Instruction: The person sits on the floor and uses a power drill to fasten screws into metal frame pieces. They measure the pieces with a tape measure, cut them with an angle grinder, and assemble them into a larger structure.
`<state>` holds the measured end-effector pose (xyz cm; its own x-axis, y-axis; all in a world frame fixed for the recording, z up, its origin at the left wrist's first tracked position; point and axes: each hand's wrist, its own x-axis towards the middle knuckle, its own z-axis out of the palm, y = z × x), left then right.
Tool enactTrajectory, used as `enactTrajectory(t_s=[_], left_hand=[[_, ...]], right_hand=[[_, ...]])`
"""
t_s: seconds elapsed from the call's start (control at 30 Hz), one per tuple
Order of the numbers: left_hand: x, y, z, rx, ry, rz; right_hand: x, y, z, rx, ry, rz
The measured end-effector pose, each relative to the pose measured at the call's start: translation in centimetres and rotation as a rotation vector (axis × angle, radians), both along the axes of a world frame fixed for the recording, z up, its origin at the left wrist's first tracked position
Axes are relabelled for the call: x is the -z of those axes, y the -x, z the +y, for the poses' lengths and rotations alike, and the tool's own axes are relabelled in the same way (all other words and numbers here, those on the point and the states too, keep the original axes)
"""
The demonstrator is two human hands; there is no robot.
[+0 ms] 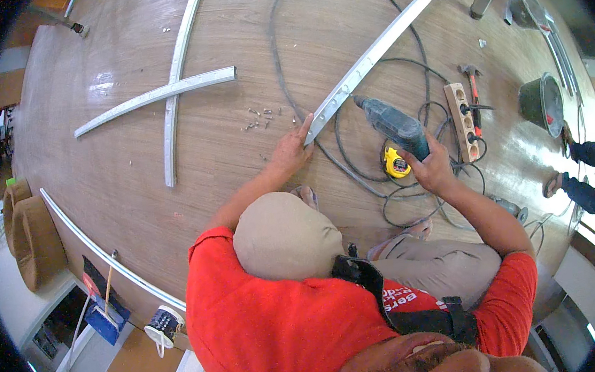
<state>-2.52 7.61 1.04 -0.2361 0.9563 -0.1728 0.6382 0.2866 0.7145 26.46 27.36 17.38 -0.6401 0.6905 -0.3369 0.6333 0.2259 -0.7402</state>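
My left hand [293,149] is closed round the near end of a light metal channel [365,64], which slants away to the far right. In my right hand [434,166] is a dark teal power drill [394,126]. Its bit points left and reaches the channel's edge; whether it touches cannot be told. Several small screws [262,117] lie loose on the floor left of my left hand. A yellow tape measure [397,163] lies just below the drill.
Two crossed metal channels [175,91] lie at the left. A black cable [276,48] loops over the wooden floor. To the right are a power strip [457,114], a hammer [473,85] and a bucket [540,105]. Another person's hands [554,183] show at the right edge.
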Motion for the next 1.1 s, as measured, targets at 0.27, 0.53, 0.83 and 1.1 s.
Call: enactTrajectory(t_s=[0.27,0.53,0.83,1.1], left_hand=[[1.1,0.2,-0.1,0.015,-0.02,0.007],[1.3,0.2,0.0,0.013,0.042,0.013],[1.2,0.3,0.1,0.007,0.054,0.024],[1.6,0.3,0.1,-0.003,0.078,0.056]], right_hand=[[1.6,-0.8,0.3,0.002,-0.062,0.06],[1.5,-1.5,0.7,0.015,0.04,0.074],[0.2,-1.2,0.7,0.001,-0.014,0.011],[0.0,-1.0,0.6,-0.003,0.004,0.04]])
